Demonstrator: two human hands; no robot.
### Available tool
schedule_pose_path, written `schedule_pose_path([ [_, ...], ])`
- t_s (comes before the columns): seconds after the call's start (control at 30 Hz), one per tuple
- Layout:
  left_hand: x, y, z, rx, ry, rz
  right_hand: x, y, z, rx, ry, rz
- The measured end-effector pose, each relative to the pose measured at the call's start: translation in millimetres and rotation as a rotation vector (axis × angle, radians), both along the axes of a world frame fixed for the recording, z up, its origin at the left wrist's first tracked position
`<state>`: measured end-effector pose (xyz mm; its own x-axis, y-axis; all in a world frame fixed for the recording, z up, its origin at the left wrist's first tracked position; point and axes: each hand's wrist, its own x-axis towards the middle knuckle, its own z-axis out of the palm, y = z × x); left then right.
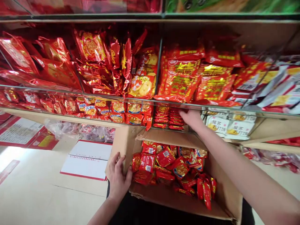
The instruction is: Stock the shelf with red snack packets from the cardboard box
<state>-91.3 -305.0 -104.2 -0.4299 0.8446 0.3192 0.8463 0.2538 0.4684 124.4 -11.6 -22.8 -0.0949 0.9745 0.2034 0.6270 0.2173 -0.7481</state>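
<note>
An open cardboard box sits against my dark clothing, with several red and gold snack packets heaped inside. My left hand grips the box's left side, fingers bent against the flap and thumb at the inner edge. Under the glass edge, my right hand reaches into the lower shelf compartment. It is beside stacked small red packets; its fingertips are mostly hidden, so I cannot see whether it holds anything. White biscuit packets lie just right of it.
The upper shelf carries large red snack bags between glass dividers. A glass edge runs above the lower row of small packets. On the pale floor lies a flat white and red carton. Plastic-wrapped goods sit beneath the shelf.
</note>
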Motion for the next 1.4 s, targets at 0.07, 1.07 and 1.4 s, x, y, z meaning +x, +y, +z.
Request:
schedule_pose_path([
  [0.07,1,1,-0.3,0.001,0.007,-0.004,23,-57,12.7,0.094,-0.034,0.131],
  [1.07,143,48,115.0,-0.315,-1.471,-0.345,79,-208,5.8,-0.567,0.802,0.250],
  [1.4,154,44,96.3,0.147,-1.236,-0.143,40,-222,-10.0,-0.672,1.217,-0.043],
])
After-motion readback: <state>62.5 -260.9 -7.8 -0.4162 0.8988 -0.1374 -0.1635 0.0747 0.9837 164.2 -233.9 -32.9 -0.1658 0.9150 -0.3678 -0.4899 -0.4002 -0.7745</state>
